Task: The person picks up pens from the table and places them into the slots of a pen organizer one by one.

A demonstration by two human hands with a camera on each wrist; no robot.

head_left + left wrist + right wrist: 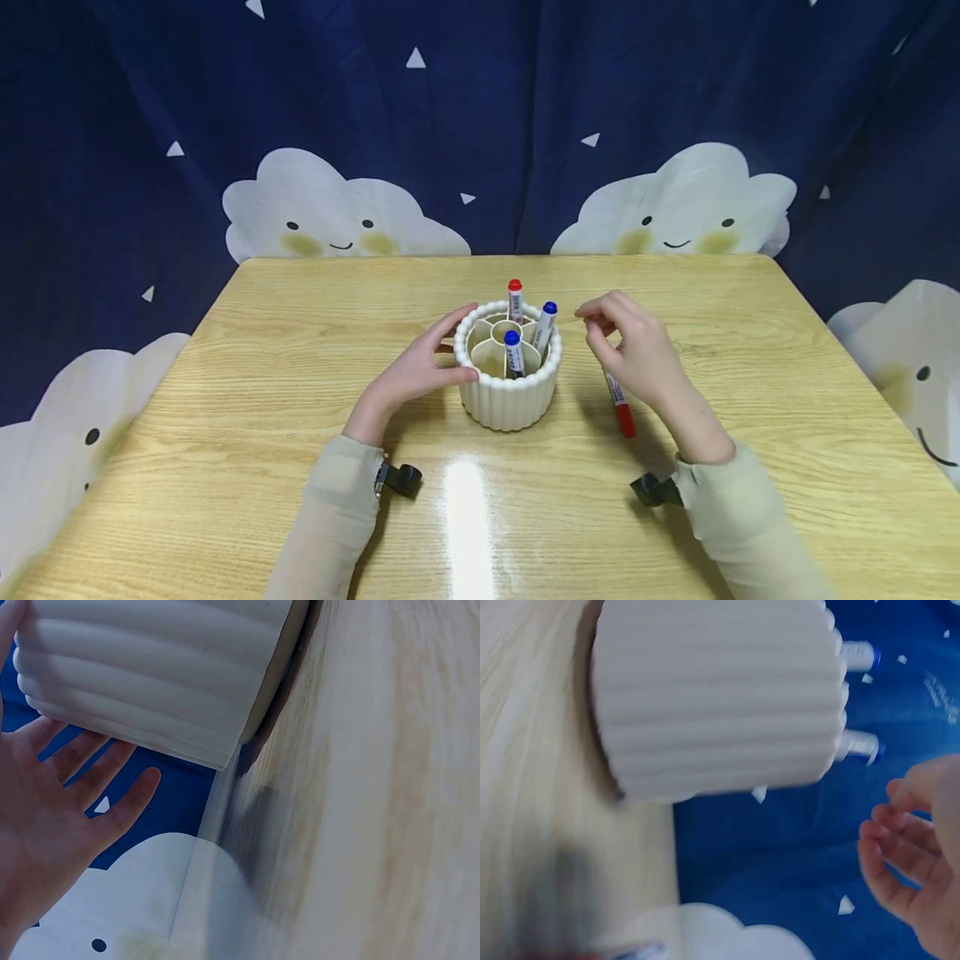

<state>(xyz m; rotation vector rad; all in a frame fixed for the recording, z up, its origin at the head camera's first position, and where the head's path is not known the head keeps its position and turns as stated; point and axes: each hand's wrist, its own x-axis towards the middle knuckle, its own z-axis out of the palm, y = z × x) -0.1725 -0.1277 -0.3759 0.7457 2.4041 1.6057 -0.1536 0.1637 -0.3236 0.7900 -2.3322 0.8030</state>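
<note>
A white fluted pen holder [507, 404] with a beaded rim and divided compartments stands upright on the table. My left hand [415, 364] holds its left side, thumb at the front of the rim and fingers around the back. In it stand a red-capped marker [515, 300] at the back, a blue-capped marker [546, 325] at the right and another blue-capped marker [513, 357] in front. My right hand [633, 346] is raised to the right of the holder, fingers loosely bent, nothing between them. Below it lies a red marker [621, 408], partly hidden by the hand.
The wooden table [300, 400] reaches back to a dark blue curtain [495, 108] with white clouds and triangles. A black wrist camera [401, 480] sits on the left wrist and another camera [654, 490] on the right.
</note>
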